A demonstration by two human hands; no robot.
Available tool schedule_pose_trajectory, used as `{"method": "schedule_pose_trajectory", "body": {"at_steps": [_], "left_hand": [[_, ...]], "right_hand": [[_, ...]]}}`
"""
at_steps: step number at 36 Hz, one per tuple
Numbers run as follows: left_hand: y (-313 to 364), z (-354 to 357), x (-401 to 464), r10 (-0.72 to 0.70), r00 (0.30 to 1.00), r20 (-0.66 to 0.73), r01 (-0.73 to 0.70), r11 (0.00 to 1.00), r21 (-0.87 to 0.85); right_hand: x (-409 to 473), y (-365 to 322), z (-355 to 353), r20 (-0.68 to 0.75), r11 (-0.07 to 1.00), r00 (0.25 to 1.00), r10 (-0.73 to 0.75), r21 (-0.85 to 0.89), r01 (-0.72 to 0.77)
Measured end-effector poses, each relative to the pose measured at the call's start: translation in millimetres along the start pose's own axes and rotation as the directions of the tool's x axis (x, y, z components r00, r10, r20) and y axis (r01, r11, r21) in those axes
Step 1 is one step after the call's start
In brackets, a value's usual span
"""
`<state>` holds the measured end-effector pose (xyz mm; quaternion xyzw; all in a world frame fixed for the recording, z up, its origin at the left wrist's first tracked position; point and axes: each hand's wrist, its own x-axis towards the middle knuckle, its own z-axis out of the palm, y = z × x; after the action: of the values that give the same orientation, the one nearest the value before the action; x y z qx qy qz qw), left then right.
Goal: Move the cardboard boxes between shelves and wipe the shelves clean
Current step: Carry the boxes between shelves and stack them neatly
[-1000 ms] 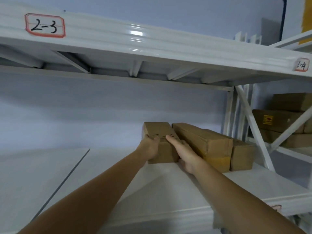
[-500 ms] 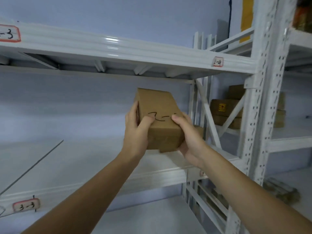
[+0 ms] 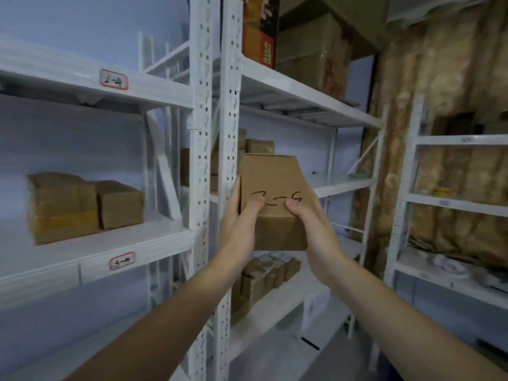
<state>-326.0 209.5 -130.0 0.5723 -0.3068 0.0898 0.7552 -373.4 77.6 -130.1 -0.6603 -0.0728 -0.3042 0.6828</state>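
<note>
I hold a long brown cardboard box (image 3: 272, 182) in the air, its top marked with black handwriting. My left hand (image 3: 239, 226) grips its left side with the thumb on top. My right hand (image 3: 316, 229) grips its right side, thumb on top too. The box hangs in front of the white perforated uprights (image 3: 217, 160) between two shelving bays. On the white shelf (image 3: 110, 243) at the left, two more cardboard boxes (image 3: 82, 204) remain side by side.
The right bay (image 3: 343, 185) holds stacked boxes at the back and several small boxes (image 3: 264, 279) on a lower shelf. Big cartons (image 3: 308, 45) sit on its top shelf. Another white rack (image 3: 453, 204) with wrapped goods stands far right. Red-edged labels mark shelf fronts.
Both hands lifted the box off the left shelf and carried it right, past the uprights. The view swung right with it, revealing the neighbouring bay.
</note>
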Motion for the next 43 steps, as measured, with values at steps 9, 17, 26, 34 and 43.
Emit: {"method": "schedule_pose_trajectory", "body": {"at_steps": [9, 17, 26, 34, 43], "left_hand": [[-57.2, 116.7, 22.8, -0.027, 0.998, 0.051, 0.028, 1.0, -0.015], [-127.2, 175.4, 67.6, -0.112, 0.988, 0.104, 0.115, 0.993, -0.023], [-188.0, 234.2, 168.1, -0.096, 0.992, 0.086, 0.1, 0.994, -0.045], [-225.5, 267.8, 245.8, -0.047, 0.997, 0.061, 0.048, 0.999, -0.023], [-266.4, 276.3, 326.7, -0.054, 0.996, -0.069, 0.063, 0.987, 0.148]], "right_hand": [[16.0, 8.4, -117.5, -0.092, 0.999, 0.995, 0.034, -0.031, -0.037], [59.1, 54.0, -185.9, -0.131, 0.998, 0.99, 0.057, -0.02, -0.061], [172.3, 79.6, -248.0, -0.092, 0.997, 0.994, 0.058, -0.054, -0.063], [267.5, 108.6, -286.0, -0.023, 0.997, 0.999, 0.023, -0.066, -0.025], [378.7, 172.7, -300.5, -0.029, 0.992, 0.992, 0.127, -0.003, -0.127]]}}
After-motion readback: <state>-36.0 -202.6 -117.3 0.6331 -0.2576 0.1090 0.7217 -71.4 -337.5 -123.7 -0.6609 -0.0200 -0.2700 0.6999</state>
